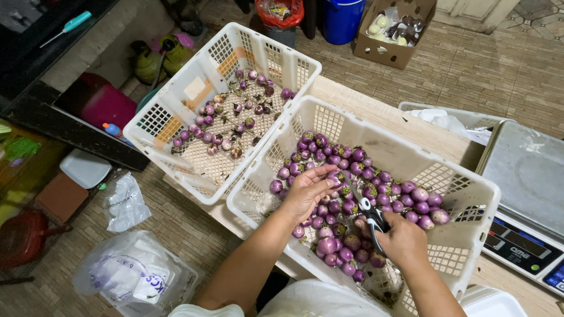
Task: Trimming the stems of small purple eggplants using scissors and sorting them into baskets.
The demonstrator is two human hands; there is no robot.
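Observation:
My left hand (308, 191) reaches into the near white basket (470, 182) and pinches a small purple eggplant (336, 176) from the heap of round purple eggplants (388, 194). My right hand (402, 240) grips black-handled scissors (365, 205), whose blades point up toward that eggplant. A second white basket (194, 76) beyond it on the left holds a thinner scatter of purple eggplants (235, 120).
A grey digital scale (526, 194) stands at the right. Behind it is another white container with plastic (452, 120). Plastic bags (132, 273) lie on the floor at the left. A cardboard box (393, 29), a blue bucket (342, 17) and green gas cylinders (155, 58) stand farther back.

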